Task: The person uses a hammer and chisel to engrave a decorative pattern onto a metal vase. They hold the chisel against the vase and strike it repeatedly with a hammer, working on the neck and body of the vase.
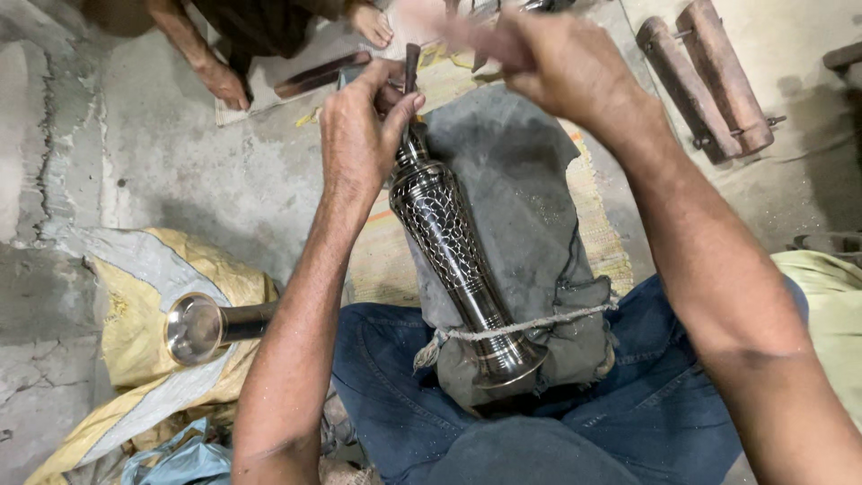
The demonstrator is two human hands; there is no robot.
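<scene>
A tall dark metal vase [449, 247] with an engraved crackle pattern lies on a grey cloth cushion [530, 207] over my lap, tied down with a rope [539, 323] near its base. My left hand [359, 135] grips a thin dark chisel [411, 67] set against the vase's neck. My right hand [548, 58] is raised above it, blurred, its fingers closed around something I cannot make out.
A second metal vase [211, 325] lies on a yellow sack [144, 359] at my left. Two wooden rollers [705, 76] rest at the upper right. Another person's hand [223, 83] and foot [370, 22] are on the concrete floor ahead. A woven mat [593, 224] lies under the cushion.
</scene>
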